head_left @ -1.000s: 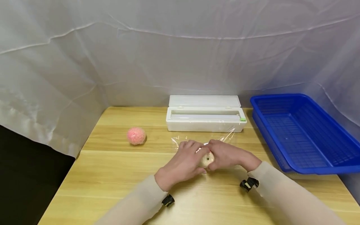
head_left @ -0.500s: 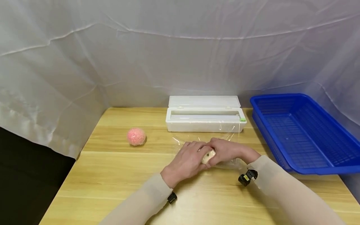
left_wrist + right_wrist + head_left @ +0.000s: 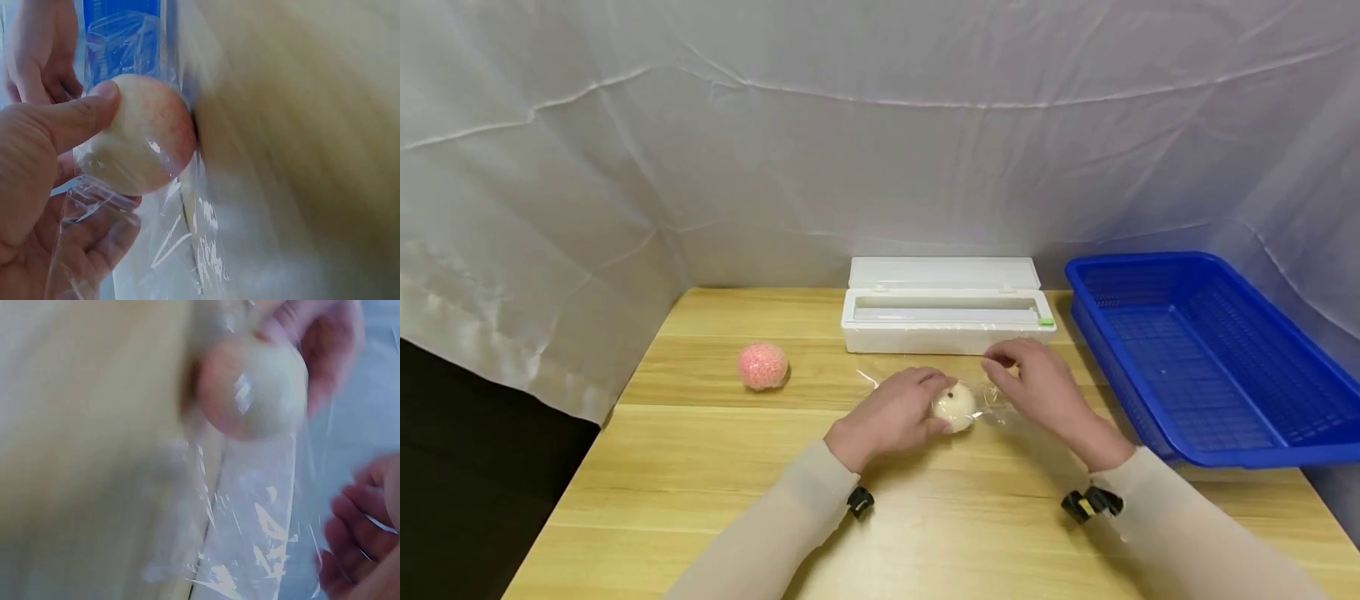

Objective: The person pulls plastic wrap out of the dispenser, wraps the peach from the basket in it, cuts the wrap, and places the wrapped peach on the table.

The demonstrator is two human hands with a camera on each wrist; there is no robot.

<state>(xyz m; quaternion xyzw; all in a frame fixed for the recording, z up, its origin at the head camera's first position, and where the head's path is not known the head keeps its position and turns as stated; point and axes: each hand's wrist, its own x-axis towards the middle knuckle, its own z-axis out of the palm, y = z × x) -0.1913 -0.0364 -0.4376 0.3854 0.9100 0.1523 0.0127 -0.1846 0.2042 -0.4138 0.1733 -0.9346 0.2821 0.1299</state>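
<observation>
A pale, round peach (image 3: 957, 407) with a pink blush and a dark spot at its stem end sits low over the table, in clear cling film (image 3: 256, 531). My left hand (image 3: 895, 417) holds it from the left side; in the left wrist view the thumb (image 3: 81, 119) presses on its skin. My right hand (image 3: 1048, 396) is off the peach, to its right, with fingers loosely bent above the film. The right wrist view is blurred, and no film clearly shows between those fingers (image 3: 362, 519). Film also spreads behind the left hand.
Behind the hands stands a white cling film box (image 3: 947, 337), lid raised, with the roll inside and a green tab at its right end. A blue plastic basket (image 3: 1206, 375) is at right. A pink, grainy ball (image 3: 763, 366) rests on the wooden table (image 3: 700, 483) at left.
Both hands were around the peach. The right hand has let go and moved away to the right, while the left still holds it. The peach has turned. Film no longer visibly stretches up to the box.
</observation>
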